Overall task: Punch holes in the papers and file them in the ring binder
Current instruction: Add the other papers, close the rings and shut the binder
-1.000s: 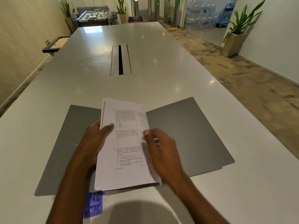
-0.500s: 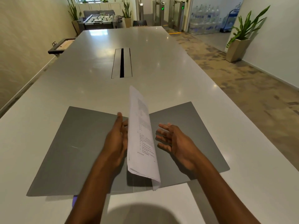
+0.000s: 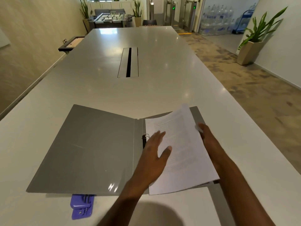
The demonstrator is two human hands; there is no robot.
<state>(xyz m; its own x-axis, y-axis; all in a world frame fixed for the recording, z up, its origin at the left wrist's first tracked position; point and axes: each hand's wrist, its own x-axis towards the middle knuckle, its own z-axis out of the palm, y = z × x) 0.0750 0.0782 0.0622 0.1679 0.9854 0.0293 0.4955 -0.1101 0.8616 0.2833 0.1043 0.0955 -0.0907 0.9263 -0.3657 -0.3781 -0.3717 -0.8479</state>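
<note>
- a grey ring binder (image 3: 91, 149) lies open and flat on the near part of a long white table (image 3: 146, 92), its spine running near to far down the middle.
- a stack of printed papers (image 3: 182, 154) lies on the right half of the binder, its left edge beside the spine; the far right corner curls up off the cover and looks blurred.
- one metal ring (image 3: 147, 135) shows at the spine, just left of the papers' edge; whether the sheets sit on the rings cannot be told.
- the left hand (image 3: 154, 154) is spread wide, fingers straight and thumb out, palm down over the left part of the top sheet near the spine; it grips nothing.
- the right hand (image 3: 206, 135) is at the right edge of the stack, fingers along and partly behind that edge; whether it pinches the sheets or only steadies them cannot be told.
- the left half of the binder is bare grey cover with a light glare near its near edge.
- a purple hole punch (image 3: 82, 206) sits on the table at the binder's near left edge, its far end tucked under the cover.
- further along the table a narrow cable slot (image 3: 128, 62) runs down the centre.
- a potted plant (image 3: 250, 46) stands on the floor by the right wall, and a foosball table (image 3: 110, 18) is at the far end of the room.
</note>
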